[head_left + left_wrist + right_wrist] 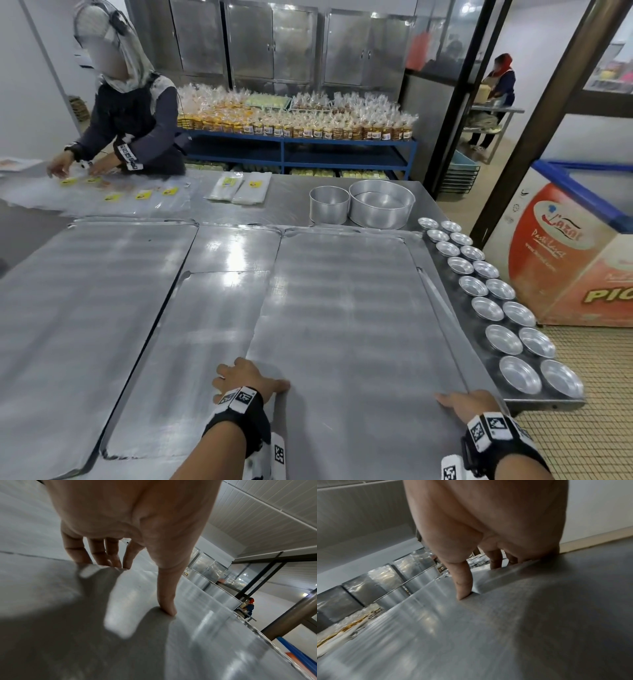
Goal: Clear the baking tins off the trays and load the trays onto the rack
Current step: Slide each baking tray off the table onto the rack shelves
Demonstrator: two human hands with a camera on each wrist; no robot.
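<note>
A large bare metal tray (pixel 349 308) lies lengthwise in front of me on the steel table. My left hand (pixel 246 380) grips its left edge near the front: the thumb (pixel 167 595) presses on top while the fingers (pixel 97 554) curl over the rim. At the front right corner my right hand (pixel 466 404) holds the tray (pixel 471 635) the same way, thumb (pixel 464 582) on top and fingers over the edge. Two rows of small round baking tins (pixel 507 308) stand along the table's right edge, beside the tray.
Two more flat trays (pixel 85 291) (pixel 191 342) lie to the left, overlapping. Two tall round cake tins (pixel 380 204) stand at the back. A person (pixel 130 113) handles plastic bags at the far left. A chest freezer (pixel 565 257) stands to the right of the table.
</note>
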